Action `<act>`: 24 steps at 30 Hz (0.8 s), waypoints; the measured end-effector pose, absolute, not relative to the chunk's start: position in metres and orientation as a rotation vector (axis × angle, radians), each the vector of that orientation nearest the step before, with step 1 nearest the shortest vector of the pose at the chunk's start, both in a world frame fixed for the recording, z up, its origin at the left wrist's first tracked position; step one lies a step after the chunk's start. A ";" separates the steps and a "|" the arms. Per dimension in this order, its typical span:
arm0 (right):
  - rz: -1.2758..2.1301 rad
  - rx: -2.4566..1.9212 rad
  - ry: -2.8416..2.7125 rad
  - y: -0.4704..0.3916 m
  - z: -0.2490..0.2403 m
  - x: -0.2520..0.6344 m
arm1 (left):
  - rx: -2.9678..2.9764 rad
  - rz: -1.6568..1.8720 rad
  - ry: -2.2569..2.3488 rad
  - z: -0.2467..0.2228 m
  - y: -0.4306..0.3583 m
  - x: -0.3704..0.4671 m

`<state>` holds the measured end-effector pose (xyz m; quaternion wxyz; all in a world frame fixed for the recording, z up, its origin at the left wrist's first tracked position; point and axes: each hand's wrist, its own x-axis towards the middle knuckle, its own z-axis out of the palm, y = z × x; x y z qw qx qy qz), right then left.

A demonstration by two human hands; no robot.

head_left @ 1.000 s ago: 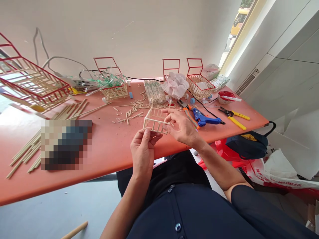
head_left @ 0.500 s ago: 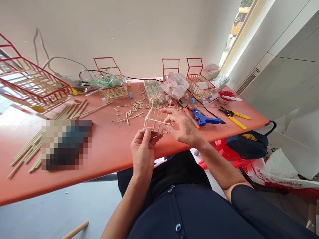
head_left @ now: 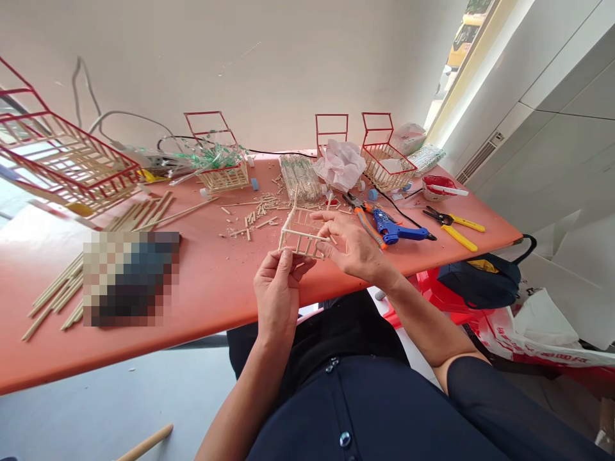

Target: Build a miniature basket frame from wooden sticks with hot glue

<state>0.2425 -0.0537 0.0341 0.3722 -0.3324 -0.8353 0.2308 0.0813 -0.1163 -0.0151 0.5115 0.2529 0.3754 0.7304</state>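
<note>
A small unpainted frame of thin wooden sticks (head_left: 298, 233), with rungs along its sides, is held above the table's near edge. My left hand (head_left: 278, 282) pinches its lower left corner between thumb and fingers. At its right end, my right hand (head_left: 353, 248) grips the frame with thumb and fingertips. Cut stick pieces (head_left: 265, 206) lie scattered on the table behind the frame. To the right of my right hand lie a blue glue gun (head_left: 401, 229) and orange-handled pliers (head_left: 368, 221).
The orange table (head_left: 211, 269) carries red-trimmed stick baskets, like the large basket (head_left: 72, 160) at left. Long sticks (head_left: 57, 288) lie beside a pixelated dark object (head_left: 134, 282). Yellow-handled pliers (head_left: 454, 227) and a bowl of red paint (head_left: 437, 186) are at right. A dark bag (head_left: 480, 278) sits below.
The whole view has shifted slightly, so everything appears a little further right. Both hands keep the same grip on the stick frame.
</note>
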 end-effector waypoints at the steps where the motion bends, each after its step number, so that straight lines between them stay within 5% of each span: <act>1: 0.595 -0.844 -2.145 -0.054 0.034 0.244 | 0.601 1.757 0.898 -0.015 -0.116 0.081; 17: 0.645 -0.740 -2.308 -0.025 0.036 0.261 | 0.683 1.350 1.054 -0.013 -0.147 0.043; 24: 0.545 -0.669 -2.392 -0.013 0.016 0.267 | 0.849 1.648 1.190 -0.006 -0.155 0.006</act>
